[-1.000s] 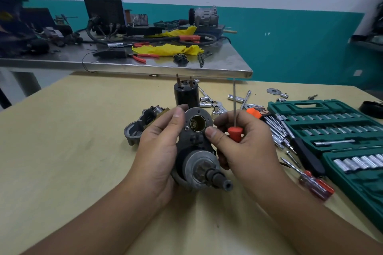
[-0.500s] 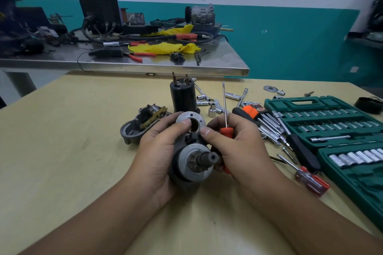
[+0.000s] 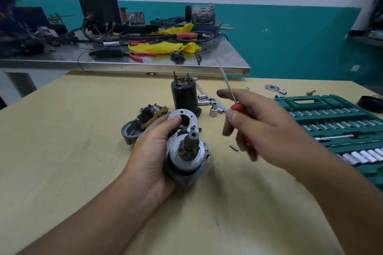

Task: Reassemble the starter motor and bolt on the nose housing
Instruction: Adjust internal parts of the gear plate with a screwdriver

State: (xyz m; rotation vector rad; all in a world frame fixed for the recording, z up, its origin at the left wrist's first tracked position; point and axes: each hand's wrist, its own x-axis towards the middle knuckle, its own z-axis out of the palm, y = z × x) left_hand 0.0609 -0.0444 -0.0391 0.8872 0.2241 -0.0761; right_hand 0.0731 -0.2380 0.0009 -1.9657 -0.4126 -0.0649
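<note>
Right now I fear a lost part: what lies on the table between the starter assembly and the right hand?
In the head view, a small metal pin lies on the bare table between the starter assembly and the right hand.

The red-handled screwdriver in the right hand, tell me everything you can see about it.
The screwdriver has a slim, bare metal shaft and a glossy red handle that looks like plastic. The right hand grips the handle, fingers curled round it and hiding most of it. It is held in the air above the yellowish table, shaft pointing up and tilted left, its tip blurred. It touches nothing but the hand.
</note>
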